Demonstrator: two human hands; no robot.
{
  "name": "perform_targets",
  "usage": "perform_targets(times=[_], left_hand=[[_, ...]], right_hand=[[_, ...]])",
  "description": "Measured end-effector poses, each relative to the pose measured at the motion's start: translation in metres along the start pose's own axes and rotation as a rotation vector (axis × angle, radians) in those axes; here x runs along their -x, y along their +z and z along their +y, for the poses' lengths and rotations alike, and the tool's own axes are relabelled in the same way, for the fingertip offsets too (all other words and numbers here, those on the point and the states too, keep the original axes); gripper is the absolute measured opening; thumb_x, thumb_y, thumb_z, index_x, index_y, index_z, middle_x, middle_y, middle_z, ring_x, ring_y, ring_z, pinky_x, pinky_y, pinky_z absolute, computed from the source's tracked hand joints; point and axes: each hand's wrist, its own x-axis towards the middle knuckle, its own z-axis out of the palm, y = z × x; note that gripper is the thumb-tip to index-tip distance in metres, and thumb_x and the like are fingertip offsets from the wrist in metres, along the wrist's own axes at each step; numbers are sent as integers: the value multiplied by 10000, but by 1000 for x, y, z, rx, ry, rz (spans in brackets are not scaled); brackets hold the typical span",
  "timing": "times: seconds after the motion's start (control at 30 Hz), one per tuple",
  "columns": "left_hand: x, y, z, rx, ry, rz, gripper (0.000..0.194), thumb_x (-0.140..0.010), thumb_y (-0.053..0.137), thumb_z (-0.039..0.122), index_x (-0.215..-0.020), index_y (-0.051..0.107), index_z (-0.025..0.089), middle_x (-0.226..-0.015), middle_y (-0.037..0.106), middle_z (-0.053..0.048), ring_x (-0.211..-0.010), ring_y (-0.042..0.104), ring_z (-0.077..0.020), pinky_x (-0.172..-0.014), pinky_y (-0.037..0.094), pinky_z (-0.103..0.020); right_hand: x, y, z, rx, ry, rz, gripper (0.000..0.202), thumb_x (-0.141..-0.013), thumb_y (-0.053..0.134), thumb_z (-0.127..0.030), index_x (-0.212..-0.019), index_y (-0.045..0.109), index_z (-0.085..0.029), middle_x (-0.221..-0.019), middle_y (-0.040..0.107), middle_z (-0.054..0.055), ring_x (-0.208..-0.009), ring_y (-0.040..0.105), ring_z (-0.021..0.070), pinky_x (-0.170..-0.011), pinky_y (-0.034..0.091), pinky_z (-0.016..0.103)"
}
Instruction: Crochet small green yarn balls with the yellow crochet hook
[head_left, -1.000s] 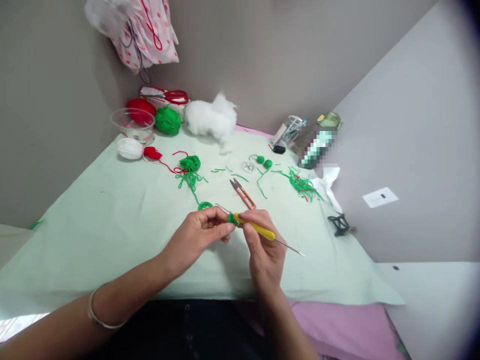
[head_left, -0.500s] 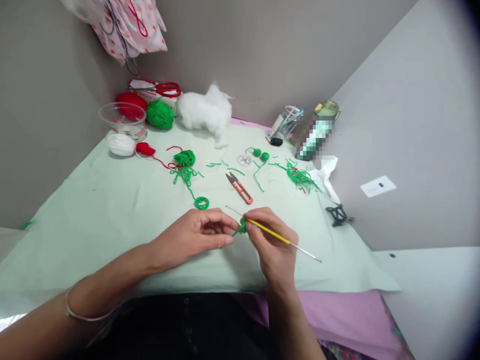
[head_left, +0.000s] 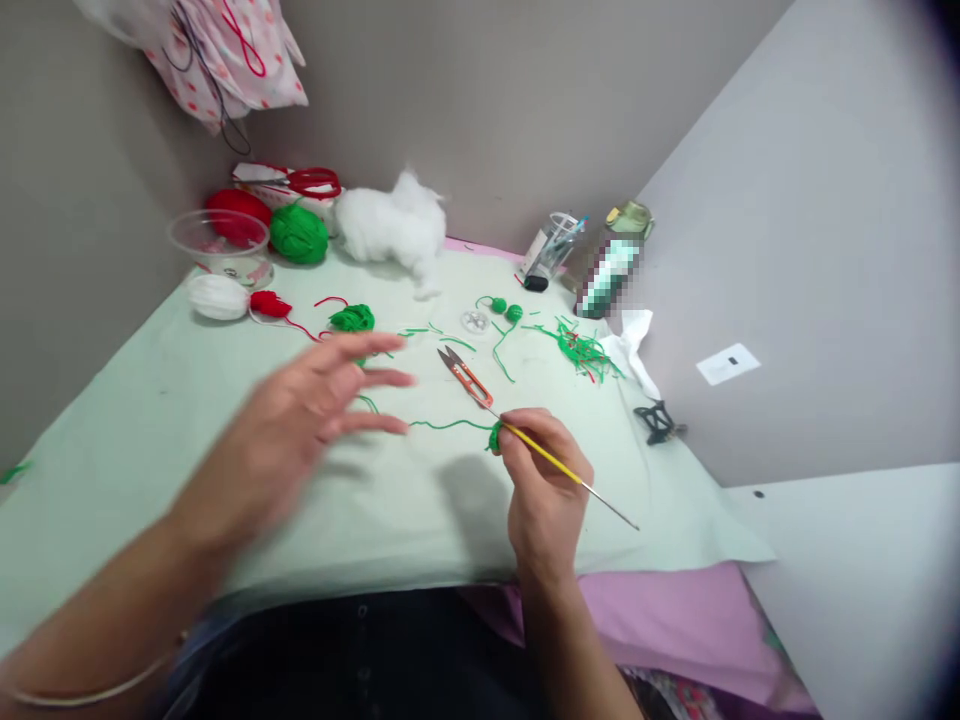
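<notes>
My right hand point(head_left: 551, 480) pinches a yellow-handled crochet hook point(head_left: 553, 458), with a small green crochet piece point(head_left: 494, 437) at its fingertips. From that piece a strand of green yarn point(head_left: 450, 424) runs left toward my left hand point(head_left: 300, 425). The left hand is raised over the cloth with fingers spread, slightly blurred. It partly hides a tangle of green yarn point(head_left: 352, 318) behind it. Orange thread snips point(head_left: 466, 377) lie just beyond my right hand. Two small green crocheted balls point(head_left: 507, 308) sit farther back.
Green yarn scraps point(head_left: 581, 350), a bottle point(head_left: 613, 262) and a clear cup point(head_left: 553, 248) stand on the right. White stuffing point(head_left: 394, 222), a green yarn ball point(head_left: 299, 235), a red yarn ball point(head_left: 236, 215) and a plastic tub point(head_left: 217, 245) line the back left.
My left hand has moved away from the green piece, up and to the left, and its fingers have spread. The right hand keeps the hook and piece. The view has shifted slightly.
</notes>
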Motion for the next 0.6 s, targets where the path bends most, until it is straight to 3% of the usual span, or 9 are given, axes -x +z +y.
perform_targets(times=[0.03, 0.1, 0.17, 0.27, 0.33, 0.4, 0.47, 0.53, 0.6], left_hand=[[5, 15, -8, 139, -76, -112, 479, -901, 721, 583, -1270, 728, 277, -1553, 554, -77, -1369, 539, -386, -988, 573, -474], [7, 38, -19, 330, -196, -203, 550, -927, 662, 630, -1360, 674, 290, -1570, 542, -105, -1451, 481, -387, -1017, 569, -489], [1, 51, -22, 434, -204, -128, 467, -978, 589, 618, -1260, 718, 268, -1476, 624, -94, -1479, 472, -333, -1095, 519, -474], [-10, 52, -18, 402, 24, 93, 494, -1024, 506, 585, -743, 707, 230, -1203, 751, -46, -1453, 507, -287, -1184, 429, -493], [-11, 48, -18, 107, 220, 68, 538, -1005, 584, 511, -550, 617, 227, -1154, 777, -41, -1481, 466, -286, -1273, 282, -467], [-7, 44, -23, -248, 309, -36, 347, -907, 758, 371, -587, 715, 245, -1182, 775, -51, -1493, 423, -311, -1303, 165, -450], [-1, 43, -31, -362, 268, -76, 23, -815, 849, 288, -831, 836, 277, -1149, 755, -63, -1363, 523, -315, -1240, 285, -435], [4, 46, -39, -272, 127, -74, 247, -787, 868, 278, -1032, 844, 284, -1018, 714, -45, -1079, 639, -259, -1052, 466, -386], [5, 49, -43, -110, -30, -83, 308, -804, 850, 300, -1108, 823, 258, -867, 648, -2, -806, 632, -177, -842, 525, -326]], right_hand=[[3, 4, -2, 28, -49, 7, 125, -896, 717, -164, -938, 775, -266, -874, 670, 10, -800, 639, 154, -689, 506, 303], [9, 10, -7, 77, -131, 9, 145, -917, 690, -149, -963, 765, -264, -885, 671, 26, -843, 646, 178, -720, 520, 333], [15, 15, -11, 122, -184, -22, 165, -930, 675, -142, -991, 763, -268, -901, 677, 41, -866, 651, 194, -720, 528, 350], [19, 18, -15, 147, -228, -40, 199, -938, 665, -126, -1009, 766, -282, -894, 677, 41, -847, 647, 191, -680, 528, 341], [19, 18, -15, 134, -247, 8, 215, -943, 660, -111, -1003, 762, -290, -880, 670, 32, -832, 641, 182, -660, 522, 327], [17, 18, -14, 143, -274, 62, 226, -941, 664, -100, -1003, 756, -297, -890, 670, 28, -853, 646, 182, -679, 530, 329], [16, 18, -12, 176, -303, 77, 240, -934, 674, -90, -1012, 754, -302, -921, 681, 31, -894, 665, 192, -732, 553, 352], [17, 18, -9, 206, -325, 58, 257, -926, 684, -81, -1030, 754, -306, -950, 694, 37, -927, 682, 203, -774, 569, 376], [19, 18, -6, 216, -323, 39, 271, -924, 685, -78, -1049, 754, -309, -964, 701, 41, -938, 688, 207, -777, 575, 381]])
